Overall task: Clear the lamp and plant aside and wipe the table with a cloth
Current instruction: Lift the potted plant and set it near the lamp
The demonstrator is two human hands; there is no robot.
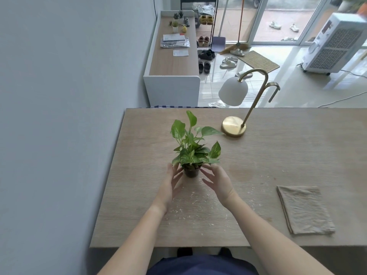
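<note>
The plant [193, 149] is kept on the left half of the desk [288, 151], flanked by the left hand [171, 183] and right hand [217, 182], both spread wide, nothing gripped yet, presumably for an upright lift.

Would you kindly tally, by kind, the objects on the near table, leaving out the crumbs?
Plant: 1
Lamp: 1
Cloth: 1
Total: 3
</note>
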